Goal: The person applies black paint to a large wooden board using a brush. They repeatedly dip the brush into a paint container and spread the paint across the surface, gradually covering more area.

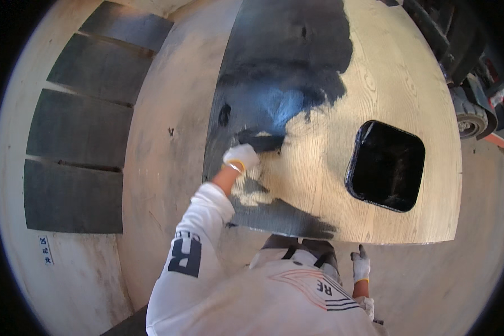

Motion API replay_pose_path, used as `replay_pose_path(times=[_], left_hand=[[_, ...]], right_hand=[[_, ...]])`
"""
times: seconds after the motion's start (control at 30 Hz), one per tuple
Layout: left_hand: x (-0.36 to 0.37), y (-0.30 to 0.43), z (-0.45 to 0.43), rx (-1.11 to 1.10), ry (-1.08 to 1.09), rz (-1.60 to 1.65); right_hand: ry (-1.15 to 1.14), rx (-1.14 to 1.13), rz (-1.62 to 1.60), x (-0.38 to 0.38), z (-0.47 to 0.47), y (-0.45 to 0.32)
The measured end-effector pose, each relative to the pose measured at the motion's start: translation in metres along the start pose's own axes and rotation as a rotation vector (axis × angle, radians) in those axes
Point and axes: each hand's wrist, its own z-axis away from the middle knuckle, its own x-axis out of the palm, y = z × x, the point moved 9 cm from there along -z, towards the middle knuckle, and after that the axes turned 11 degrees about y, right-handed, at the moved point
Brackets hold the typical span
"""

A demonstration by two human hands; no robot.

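My left hand (240, 157), in a white knit glove with a yellow cuff, grips a wide black-coated spreading tool (263, 142); whether it is a brush or a scraper is unclear. The tool rests on a pale wood-grain board (386, 96), at the border of a wet, shiny black coating (285, 46). That coating spreads over the far and left parts of the board, with a dark strip along the near edge. A squarish tub of black liquid (388, 166) sits on the board's right side. My right hand (361, 266), gloved with darkened fingertips, hangs apart from the near edge, holding nothing visible.
Several dark rectangular panels (77, 126) stand in a row at the left. A small sign with writing (45, 250) is below them. Dark machinery with a rubber-tyred wheel (470, 119) is beyond the board's right edge. Concrete floor (483, 185) surrounds the board.
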Motion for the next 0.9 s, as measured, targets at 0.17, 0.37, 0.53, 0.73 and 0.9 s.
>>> replay_pose_path(times=[0.17,0.37,0.53,0.73,0.9], left_hand=[[-0.009,-0.079,-0.006,-0.209,0.053,0.091],[-0.006,-0.054,-0.002,0.015,0.008,0.019],[-0.026,-0.087,-0.049,-0.144,0.088,0.096],[-0.049,-0.114,-0.08,-0.115,0.235,0.126],[-0.007,-0.057,-0.002,0.167,0.256,0.158]], right_hand=[[-0.199,-0.019,-0.016,0.008,0.018,-0.02],[-0.396,-0.145,0.09,0.032,0.068,-0.09],[-0.388,-0.271,0.037,0.052,0.104,-0.176],[-0.261,-0.287,0.054,0.028,0.132,-0.173],[-0.238,-0.1,0.033,0.015,0.162,-0.115]])
